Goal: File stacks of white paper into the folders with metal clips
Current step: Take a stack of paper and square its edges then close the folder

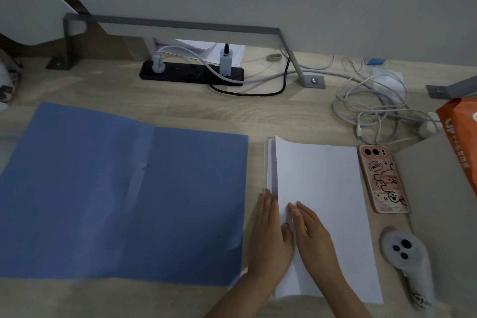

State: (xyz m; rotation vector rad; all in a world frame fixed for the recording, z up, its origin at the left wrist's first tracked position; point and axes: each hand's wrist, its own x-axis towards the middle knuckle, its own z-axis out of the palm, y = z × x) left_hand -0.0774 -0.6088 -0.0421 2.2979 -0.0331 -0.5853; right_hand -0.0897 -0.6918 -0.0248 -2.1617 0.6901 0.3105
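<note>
Pale wood-grain table (180, 108) stands against a plain grey wall, with a grey metal frame (180, 25) bolted along its far edge. On the left half of the table, an open blue paper folder (121, 201) lies flat with its centre crease running front to back; no metal clip can be made out on it. Just beside the folder's right edge lies a stack of white paper (320, 188), its long side running away from the viewer and its left edge fanned upward so that several sheet edges show. The left hand (271, 237) rests flat, fingers extended and together, along that raised left edge, gripping nothing. The right hand (315, 235) lies palm down on the top sheet, fingers straight, touching the left hand at the thumb side and also gripping nothing. Directly right of the stack lies a pink phone with a cartoon case (383, 178), camera side up. Near the front right sits a white handheld controller (405, 253). Behind are a black power strip (191, 73), tangled white cables (371, 108) and an orange packet (462, 134).
</note>
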